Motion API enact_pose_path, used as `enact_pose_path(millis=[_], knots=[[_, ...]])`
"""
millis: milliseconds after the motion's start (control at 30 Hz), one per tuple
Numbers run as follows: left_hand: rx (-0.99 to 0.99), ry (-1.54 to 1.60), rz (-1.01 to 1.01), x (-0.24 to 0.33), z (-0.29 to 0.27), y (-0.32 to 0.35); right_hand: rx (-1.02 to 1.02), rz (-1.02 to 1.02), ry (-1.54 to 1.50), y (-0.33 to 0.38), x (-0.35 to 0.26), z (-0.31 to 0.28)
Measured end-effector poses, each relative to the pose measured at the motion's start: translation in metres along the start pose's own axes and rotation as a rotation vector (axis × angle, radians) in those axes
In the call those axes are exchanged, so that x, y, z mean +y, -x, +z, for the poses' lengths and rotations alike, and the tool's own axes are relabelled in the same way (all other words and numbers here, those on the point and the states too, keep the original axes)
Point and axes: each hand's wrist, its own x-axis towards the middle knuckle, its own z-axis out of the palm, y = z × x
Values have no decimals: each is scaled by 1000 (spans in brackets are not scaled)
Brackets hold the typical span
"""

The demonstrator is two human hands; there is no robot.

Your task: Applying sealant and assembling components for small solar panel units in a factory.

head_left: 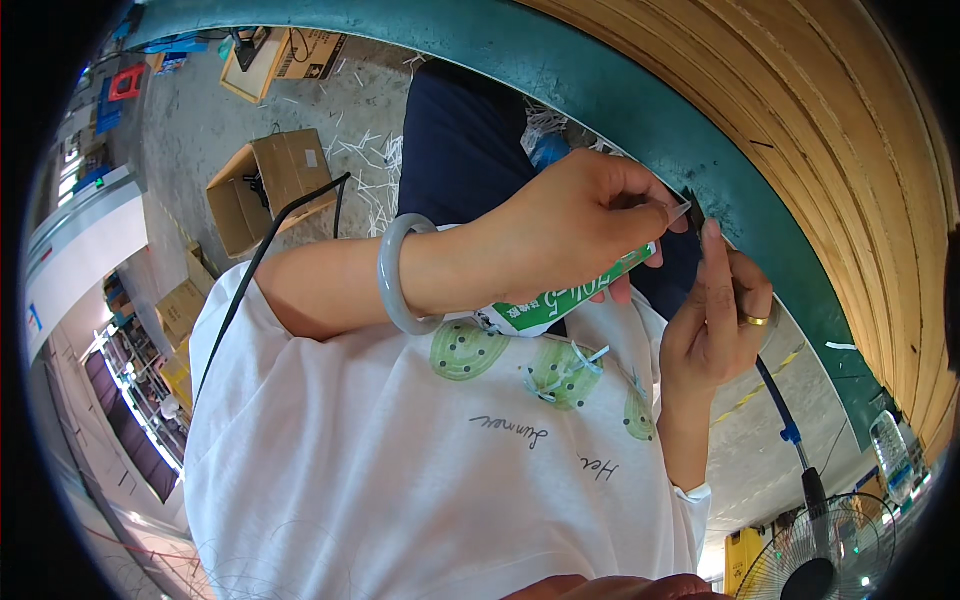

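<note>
A green and white tube [560,302], crumpled at its lower end, lies under my left hand [590,215]. The left fingers are closed around it, and part of the tube is hidden beneath the palm. A pale pointed tip [681,211] shows at the left thumb; I cannot tell whether it is a nail or a nozzle. Close by on the right is my right hand [722,315], its fingers bent and drawn together. A small thin dark piece [695,208] sits at the right fingertips, beside the left ones, and seems pinched there. Its kind is too small to make out.
A green bench edge [690,130] curves just beyond the hands, with ribbed wooden boards [840,110] on it. Below it are my dark-clad leg [455,140] and an open carton [270,185] among paper strips. A fan [815,560] and plastic bottle [890,455] stand lower right.
</note>
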Motion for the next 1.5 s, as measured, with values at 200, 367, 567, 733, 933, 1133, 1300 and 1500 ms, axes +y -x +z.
enact_pose_path(millis=[200, 367, 567, 733, 933, 1133, 1300, 1500], knots=[[4, 3, 4, -1, 0, 0, 27, -4, -29, 1, -1, 3], [9, -10, 27, -2, 0, -1, -4, -36, -32, -2, 1, 1], [15, 5, 27, -4, 0, -2, -206, -12, 34, -5, 1, -8], [21, -22, 61, -5, 0, -2, -234, 2, 28, -5, 2, -7], [21, -1, 38, -3, 1, -1, -229, 21, 35, -5, 3, -9], [22, -19, 23, -2, 0, -1, -239, 60, 44, -5, 2, -8], [17, 0, 32, -3, 0, -2, -231, 53, 65, -4, 2, -7], [18, 16, 29, -4, 0, -1, -228, 58, 65, -5, 0, -6]])
